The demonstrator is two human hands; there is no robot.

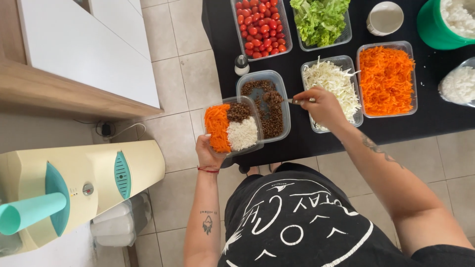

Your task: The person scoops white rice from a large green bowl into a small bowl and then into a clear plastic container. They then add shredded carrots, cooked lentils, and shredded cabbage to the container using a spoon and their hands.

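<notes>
My left hand (209, 153) holds a small clear container (232, 127) from below; it has grated carrot, white rice and brown lentils in it. My right hand (324, 105) grips a metal spoon (294, 101) whose bowl, loaded with lentils, hovers over the clear lentil container (267, 106) on the black table (396, 128). The small container is held at the table's left front edge, touching the lentil container's left side.
On the table stand tubs of cherry tomatoes (261, 25), lettuce (320, 20), shredded cabbage (336, 89) and grated carrot (387, 79), a white cup (385, 18), a green bowl of rice (448, 22), another rice bowl (459, 84), a small shaker (241, 64). A cream appliance (74, 185) stands left.
</notes>
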